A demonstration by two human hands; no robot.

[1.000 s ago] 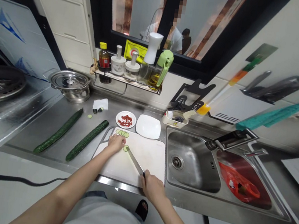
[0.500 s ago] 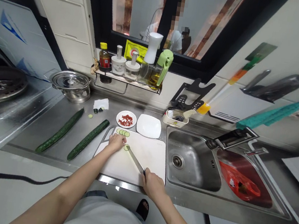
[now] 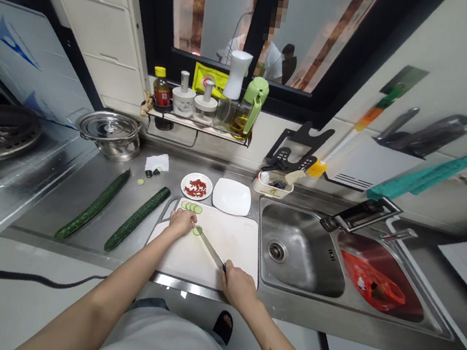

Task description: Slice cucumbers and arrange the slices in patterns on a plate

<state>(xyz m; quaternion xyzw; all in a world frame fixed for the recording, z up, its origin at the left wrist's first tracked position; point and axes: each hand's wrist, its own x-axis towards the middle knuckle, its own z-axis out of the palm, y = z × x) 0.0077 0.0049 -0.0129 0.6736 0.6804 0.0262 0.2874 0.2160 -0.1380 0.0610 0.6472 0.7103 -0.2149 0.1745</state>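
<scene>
My right hand (image 3: 239,285) grips the handle of a kitchen knife (image 3: 213,251), whose blade slants up and left over the white cutting board (image 3: 230,244). At the blade's tip is a round cucumber slice (image 3: 197,231). Just left of it, my left hand (image 3: 182,223) has its fingers drawn together near the slice; what they hold, if anything, is too small to make out. Behind that hand, several overlapping cucumber slices (image 3: 191,207) lie in a row on the board. Two whole cucumbers (image 3: 137,219) rest on the counter to the left.
Behind the board stand a small plate of red pieces (image 3: 184,185) and a white square plate (image 3: 232,197). On the right is a double sink (image 3: 304,260) with a red plastic bag (image 3: 374,284). A lidded steel pot (image 3: 118,144) stands back left, beneath a condiment shelf (image 3: 199,124).
The view has shifted very slightly. Both hands, the knife and the slices look the same as before.
</scene>
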